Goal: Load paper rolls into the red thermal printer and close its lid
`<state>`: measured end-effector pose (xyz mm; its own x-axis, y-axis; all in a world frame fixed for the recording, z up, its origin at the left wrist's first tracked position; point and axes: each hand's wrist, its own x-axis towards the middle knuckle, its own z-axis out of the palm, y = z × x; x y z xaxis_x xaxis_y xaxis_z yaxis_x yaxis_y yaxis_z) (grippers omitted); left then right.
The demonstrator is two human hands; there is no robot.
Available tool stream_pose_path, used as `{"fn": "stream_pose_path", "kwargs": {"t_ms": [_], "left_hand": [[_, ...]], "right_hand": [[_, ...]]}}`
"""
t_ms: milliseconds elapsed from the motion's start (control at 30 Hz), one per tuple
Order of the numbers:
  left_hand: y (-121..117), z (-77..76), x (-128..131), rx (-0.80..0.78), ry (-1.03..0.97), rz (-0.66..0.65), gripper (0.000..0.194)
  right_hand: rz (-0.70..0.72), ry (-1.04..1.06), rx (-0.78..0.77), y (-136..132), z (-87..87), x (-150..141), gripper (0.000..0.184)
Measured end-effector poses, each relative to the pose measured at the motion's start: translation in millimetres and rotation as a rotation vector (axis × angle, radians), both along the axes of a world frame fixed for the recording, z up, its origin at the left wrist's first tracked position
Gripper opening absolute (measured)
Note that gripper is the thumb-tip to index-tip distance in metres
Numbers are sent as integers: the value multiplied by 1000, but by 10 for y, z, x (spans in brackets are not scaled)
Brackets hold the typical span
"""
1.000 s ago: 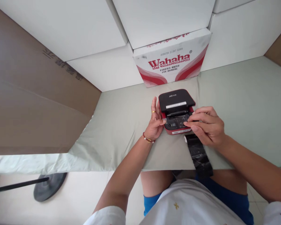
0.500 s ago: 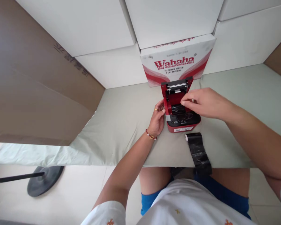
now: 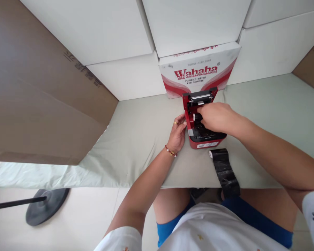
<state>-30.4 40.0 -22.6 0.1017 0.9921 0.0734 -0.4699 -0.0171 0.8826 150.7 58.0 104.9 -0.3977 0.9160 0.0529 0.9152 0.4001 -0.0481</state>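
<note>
A red and black label printer (image 3: 193,143) stands on the cloth with its lid (image 3: 200,94) raised. My left hand (image 3: 178,132) is curled against the printer's left side, thumb and fingers on its edge. Reaching inside from the right, my right hand (image 3: 216,116) has its fingers closed around a black ribbon roll (image 3: 197,118). The white core end of that roll faces left, while my hand covers its right part. In front of the printer lies another black ribbon roll (image 3: 221,158), its unrolled strip hanging over the table edge towards my lap.
A Wahaha water carton (image 3: 199,71) stands right behind the printer, against stacked white boxes (image 3: 120,31). To the left is a large brown cardboard box (image 3: 47,97). Pale green cloth (image 3: 141,139) covers the table. A black stand base (image 3: 47,205) rests on the floor.
My right hand has moved down and left into the printer and taken hold of the ribbon roll, whose white core end now shows. My left hand stays on the printer's side.
</note>
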Motion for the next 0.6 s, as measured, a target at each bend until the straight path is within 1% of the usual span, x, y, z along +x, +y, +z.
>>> {"fn": "stream_pose_path", "kwargs": {"t_ms": [67,100,133,167,200,233,267,300,367,433,467,500,533,567,600], "left_hand": [[-5,9,-3,-1,-7,6,55],[-9,13,-6,-1,-12,5,55],[-12,17,-9,-1,-15,4,54],[-14,19,-14,-1,-17,0,53],[-14,19,-19,-2,-15,-6,53],[-12,17,-24,-6,-9,-10,52],[-9,15,-29,-13,2,-9,52],[-6,16,-34,-24,23,2,52],[-8,34,-51,-55,85,52,51],[-46,93,-101,-86,154,114,45],[-87,138,-151,-93,172,126,41],[-148,190,-223,-98,195,140,36],[-231,245,-321,-98,223,159,32],[-336,296,-446,-93,271,187,30],[-462,337,-596,-62,402,239,29]], "right_hand": [[22,115,94,-262,209,166,23],[58,191,137,-405,324,291,30],[95,278,165,-542,432,444,35],[126,355,154,-661,522,623,39],[113,409,140,-754,580,821,41],[55,430,114,-816,597,1029,44],[-13,428,89,-845,568,1237,46],[-77,408,47,-845,491,1433,48],[-140,369,-87,-794,228,1751,48],[-166,347,-242,-745,-93,1929,43],[-185,321,-282,-745,-240,1961,42],[-212,301,-280,-770,-363,1958,44],[-242,291,-233,-820,-457,1924,47],[-270,300,-155,-893,-522,1867,50],[-289,338,-62,-982,-559,1794,51]]}}
